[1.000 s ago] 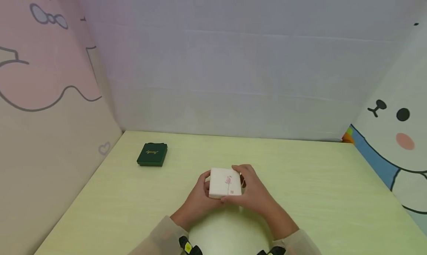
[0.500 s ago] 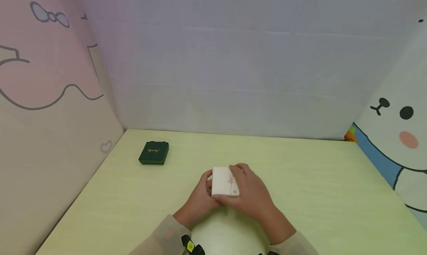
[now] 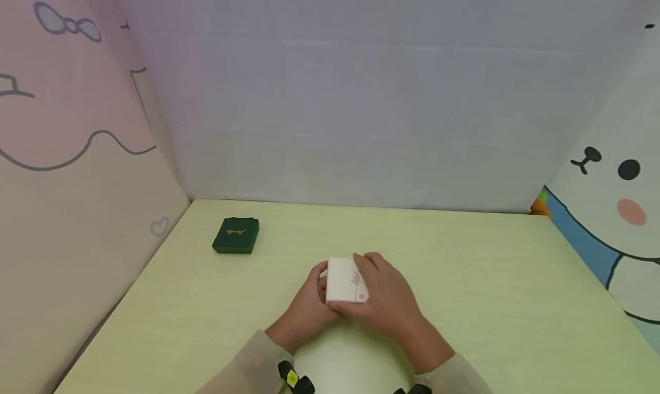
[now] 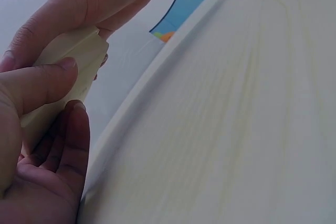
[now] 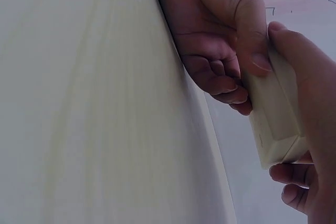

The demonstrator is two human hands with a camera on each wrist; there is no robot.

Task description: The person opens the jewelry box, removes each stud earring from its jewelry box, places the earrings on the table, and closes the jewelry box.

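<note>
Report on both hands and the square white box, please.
Left hand, right hand: both gripping. Square white flower-printed box: held between them. Square dark-green box: lying apart, not obstructing.

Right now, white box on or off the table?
Off: left hand and right hand hold the white box; wrist views show it above the table.

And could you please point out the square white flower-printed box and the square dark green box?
Square white flower-printed box [image 3: 342, 280]: head view, top face.
Square dark green box [image 3: 236, 233]: head view, lettered top face.
</note>
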